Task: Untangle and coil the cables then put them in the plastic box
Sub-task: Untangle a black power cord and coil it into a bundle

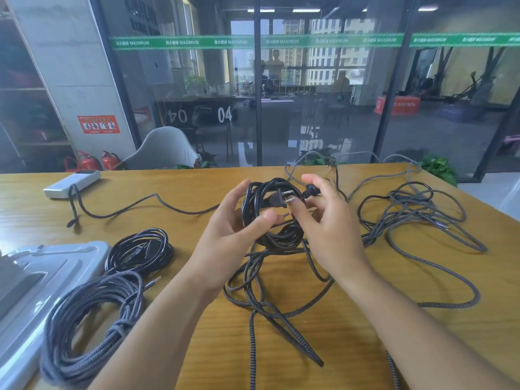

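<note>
Legible writing: a green band across the glass partition repeats "MAXIMUM" beside characters too small to read; "04" is marked in white beyond the glass, with its mirrored reflection to the left; an orange box at far right reads "SOFTBOX"; a red notice on the pillar is unreadable. At the centre of the wooden table the left hand grips a coiled black power cable, fingers curled behind the bundle and thumb across its front, holding it raised off the surface. The right hand touches the same coil from the right, fingers loosely bent, fingertips at the two-pin plug; whether it pinches the plug cannot be told. Loose grey braided cable sprawls tangled to the right and under both hands. Two finished coils lie at left: a black one and, nearer the camera, a grey braided one, both just beside the grey plastic box at the left edge. A white power bank lies at far left with a braided lead running from it.
</note>
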Action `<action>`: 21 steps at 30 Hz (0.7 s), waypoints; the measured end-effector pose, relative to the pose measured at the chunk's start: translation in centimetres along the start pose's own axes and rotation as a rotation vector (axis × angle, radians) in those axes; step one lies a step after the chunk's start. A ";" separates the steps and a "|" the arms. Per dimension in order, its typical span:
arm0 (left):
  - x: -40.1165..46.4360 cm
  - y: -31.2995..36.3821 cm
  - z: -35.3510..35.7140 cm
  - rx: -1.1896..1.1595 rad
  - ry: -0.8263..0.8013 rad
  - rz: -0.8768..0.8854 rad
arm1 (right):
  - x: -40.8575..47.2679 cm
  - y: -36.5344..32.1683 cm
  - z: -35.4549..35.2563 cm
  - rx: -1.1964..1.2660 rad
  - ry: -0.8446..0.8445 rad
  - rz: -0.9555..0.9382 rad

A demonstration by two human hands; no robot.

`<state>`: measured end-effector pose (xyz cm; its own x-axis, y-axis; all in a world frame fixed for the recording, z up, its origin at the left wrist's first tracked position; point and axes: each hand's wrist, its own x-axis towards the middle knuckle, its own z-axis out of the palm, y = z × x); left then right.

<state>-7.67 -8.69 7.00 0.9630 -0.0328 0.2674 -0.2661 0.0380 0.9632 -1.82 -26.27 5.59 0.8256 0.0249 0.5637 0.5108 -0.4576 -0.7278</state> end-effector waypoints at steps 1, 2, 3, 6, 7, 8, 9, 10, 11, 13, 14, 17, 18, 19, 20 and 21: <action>0.0 0.0 -0.1 -0.009 0.001 -0.011 | -0.1 0.0 0.1 -0.039 -0.010 -0.013; 0.1 0.1 -0.1 -0.017 -0.003 -0.023 | -0.1 0.1 0.1 -0.069 -0.021 -0.022; 0.2 0.1 -0.2 -0.024 -0.002 -0.032 | -0.1 0.2 0.1 -0.091 -0.031 -0.030; 0.2 0.1 -0.3 -0.046 -0.001 -0.054 | -0.1 0.4 0.2 -0.152 -0.044 -0.077; 0.1 0.2 -0.2 -0.019 0.011 -0.055 | -0.2 0.4 0.2 -0.169 -0.044 -0.096; 0.1 0.1 -0.2 0.060 0.032 -0.034 | -0.2 0.3 0.2 -0.181 -0.043 -0.112; 0.1 0.1 -0.1 0.152 0.060 0.005 | -0.2 0.3 0.2 -0.184 -0.042 -0.131; 0.1 -0.1 -0.2 0.227 0.093 0.046 | -0.2 0.3 0.2 -0.185 -0.043 -0.156; 0.2 -0.2 -0.3 0.270 0.130 0.077 | -0.2 0.2 0.2 -0.184 -0.043 -0.185; 0.2 -0.4 -0.5 0.283 0.192 0.100 | -0.1 0.2 0.2 -0.184 -0.040 -0.244; 0.3 -0.5 -0.6 0.281 0.216 0.100 | -0.1 0.2 0.1 -0.184 -0.042 -0.268; 0.4 -0.7 -0.9 0.265 0.281 0.102 | -0.1 0.2 0.2 -0.169 -0.061 -0.319; 0.4 -0.8 -0.9 0.259 0.295 0.101 | -0.2 0.2 0.3 -0.146 -0.066 -0.335; 0.4 -0.8 -0.9 0.263 0.299 0.100 | -0.3 0.2 0.3 -0.117 -0.066 -0.350; 0.5 -0.9 -0.8 0.280 0.297 0.103 | -0.3 0.2 0.3 -0.085 -0.067 -0.360; 0.5 -1.0 -0.7 0.303 0.294 0.108 | -0.5 0.2 0.3 -0.047 -0.076 -0.356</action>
<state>-6.89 -8.02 6.16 0.8881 0.2428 0.3902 -0.3241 -0.2710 0.9064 -2.03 -26.05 5.08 0.6144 0.2551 0.7467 0.7592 -0.4488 -0.4714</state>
